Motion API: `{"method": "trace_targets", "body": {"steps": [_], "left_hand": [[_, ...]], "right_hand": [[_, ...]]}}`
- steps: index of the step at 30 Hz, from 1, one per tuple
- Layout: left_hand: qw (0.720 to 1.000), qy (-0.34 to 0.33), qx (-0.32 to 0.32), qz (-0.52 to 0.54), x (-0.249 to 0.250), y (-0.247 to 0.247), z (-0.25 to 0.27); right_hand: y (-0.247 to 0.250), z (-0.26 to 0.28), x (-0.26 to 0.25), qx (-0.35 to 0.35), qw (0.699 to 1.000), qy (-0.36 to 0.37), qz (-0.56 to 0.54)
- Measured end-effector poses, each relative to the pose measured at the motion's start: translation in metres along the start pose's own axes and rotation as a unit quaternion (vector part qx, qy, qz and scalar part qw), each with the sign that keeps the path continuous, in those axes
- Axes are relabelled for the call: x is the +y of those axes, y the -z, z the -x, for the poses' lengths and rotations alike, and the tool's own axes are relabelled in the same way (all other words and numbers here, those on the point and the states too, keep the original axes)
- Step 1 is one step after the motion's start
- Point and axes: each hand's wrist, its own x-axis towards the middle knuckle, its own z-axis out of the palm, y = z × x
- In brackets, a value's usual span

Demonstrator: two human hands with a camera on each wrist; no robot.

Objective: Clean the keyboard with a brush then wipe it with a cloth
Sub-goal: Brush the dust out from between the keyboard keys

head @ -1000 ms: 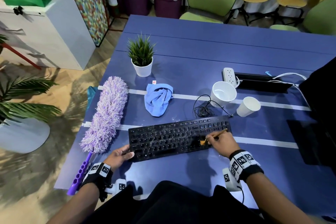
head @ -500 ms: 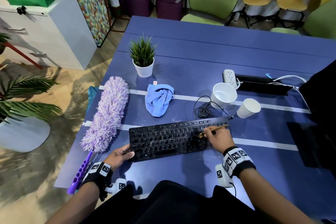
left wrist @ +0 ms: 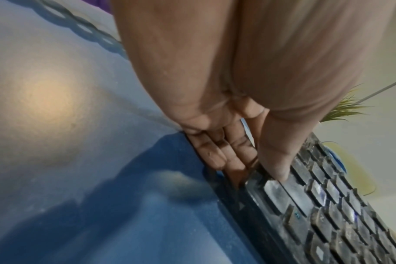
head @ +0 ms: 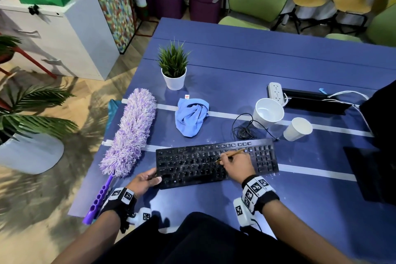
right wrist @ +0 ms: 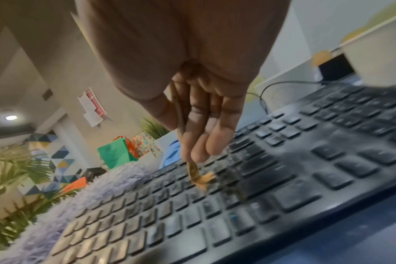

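A dusty black keyboard (head: 199,165) (right wrist: 271,187) (left wrist: 328,214) lies near the front of the blue table (head: 257,75). My right hand (head: 234,164) (right wrist: 199,125) pinches a thin wooden brush (head: 232,153) (right wrist: 198,176), its orange bristles touching the keys at the keyboard's middle. My left hand (head: 146,179) (left wrist: 249,151) holds the keyboard's near-left corner, thumb on top and fingers along the edge. A crumpled blue cloth (head: 190,117) lies behind the keyboard, untouched.
A purple fluffy duster (head: 130,135) lies left of the keyboard. Behind it stand a potted plant (head: 174,70), two white cups (head: 267,112) (head: 297,128), a coiled black cable (head: 244,129) and a power strip (head: 276,91). A black object (head: 372,167) lies at right.
My right hand has moved the brush leftward along the keys, from the right part of the main block toward the middle. The left hand stays at the corner.
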Motion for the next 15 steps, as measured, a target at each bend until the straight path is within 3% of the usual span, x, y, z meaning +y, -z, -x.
{"method": "trace_targets", "body": {"steps": [7, 11, 15], "left_hand": [[1.0, -0.006, -0.003, -0.009, 0.004, -0.002, 0.004], [1.0, 0.005, 0.006, -0.008, 0.003, -0.002, 0.001], [1.0, 0.0, 0.012, -0.003, 0.003, -0.004, 0.001]], "right_hand": [[0.004, -0.011, 0.014, 0.04, 0.998, -0.037, -0.012], [-0.014, -0.002, -0.003, -0.05, 0.999, 0.0, 0.015], [-0.015, -0.008, -0.004, -0.021, 0.998, -0.031, -0.055]]}}
